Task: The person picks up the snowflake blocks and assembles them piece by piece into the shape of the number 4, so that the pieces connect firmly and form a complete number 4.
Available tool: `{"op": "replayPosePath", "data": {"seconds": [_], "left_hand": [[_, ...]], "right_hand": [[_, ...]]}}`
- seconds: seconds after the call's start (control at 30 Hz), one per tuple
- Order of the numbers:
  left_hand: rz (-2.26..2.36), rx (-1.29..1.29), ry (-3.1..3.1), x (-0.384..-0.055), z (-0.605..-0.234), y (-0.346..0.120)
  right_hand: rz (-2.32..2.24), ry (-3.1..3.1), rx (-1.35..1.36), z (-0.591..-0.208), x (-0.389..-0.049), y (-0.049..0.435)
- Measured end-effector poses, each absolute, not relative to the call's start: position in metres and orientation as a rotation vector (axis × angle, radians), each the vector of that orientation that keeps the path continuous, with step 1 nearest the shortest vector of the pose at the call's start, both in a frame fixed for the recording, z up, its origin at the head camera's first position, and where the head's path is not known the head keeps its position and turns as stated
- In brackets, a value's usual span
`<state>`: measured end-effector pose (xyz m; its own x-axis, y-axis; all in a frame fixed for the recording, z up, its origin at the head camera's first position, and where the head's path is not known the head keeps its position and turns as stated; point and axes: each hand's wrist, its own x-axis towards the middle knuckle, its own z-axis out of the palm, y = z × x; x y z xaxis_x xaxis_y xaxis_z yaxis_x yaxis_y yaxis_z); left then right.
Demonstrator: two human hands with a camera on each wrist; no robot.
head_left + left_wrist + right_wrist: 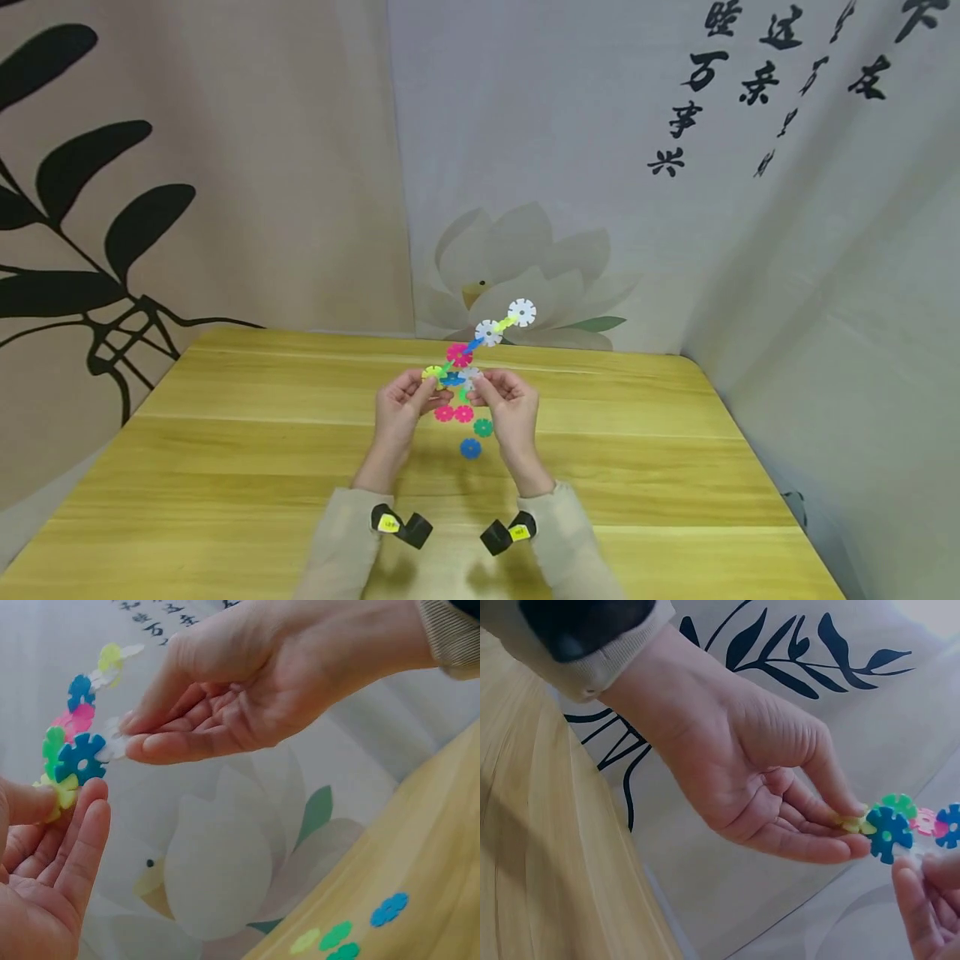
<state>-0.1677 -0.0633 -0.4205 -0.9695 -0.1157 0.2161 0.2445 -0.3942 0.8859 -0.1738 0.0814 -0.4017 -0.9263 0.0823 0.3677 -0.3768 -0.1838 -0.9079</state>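
Note:
Both hands hold up a chain of notched plastic snowflake discs above the table. My left hand (397, 408) pinches the yellow snowflake disc (64, 793) at the chain's lower end between thumb and fingers. My right hand (516, 408) pinches a white snowflake disc (115, 741), partly hidden by its fingertips. Between the hands a blue snowflake disc (889, 834) joins these pieces, with a green snowflake disc (898, 802) beside it. From there the chain slants up and right through a pink snowflake disc (459, 355) to a white end disc (522, 312).
Loose discs lie on the wooden table (262, 467) beneath the hands, among them a pink disc (444, 413), a green disc (483, 427) and a blue disc (470, 448). A printed cloth backdrop (300, 167) stands behind the table.

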Motion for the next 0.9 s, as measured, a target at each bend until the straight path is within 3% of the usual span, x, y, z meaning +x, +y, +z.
{"op": "replayPosePath", "data": {"seconds": [0.5, 0.9], "left_hand": [[-2.548, -0.06, -1.515, -0.167, -0.426, -0.036], [-2.51, -0.008, -1.361, -0.17, -0.421, -0.048]], "right_hand": [[2.118, -1.825, 0.297, -0.4, -0.173, 0.075], [2.004, -2.061, 0.355, -0.413, -0.182, 0.096]]}}
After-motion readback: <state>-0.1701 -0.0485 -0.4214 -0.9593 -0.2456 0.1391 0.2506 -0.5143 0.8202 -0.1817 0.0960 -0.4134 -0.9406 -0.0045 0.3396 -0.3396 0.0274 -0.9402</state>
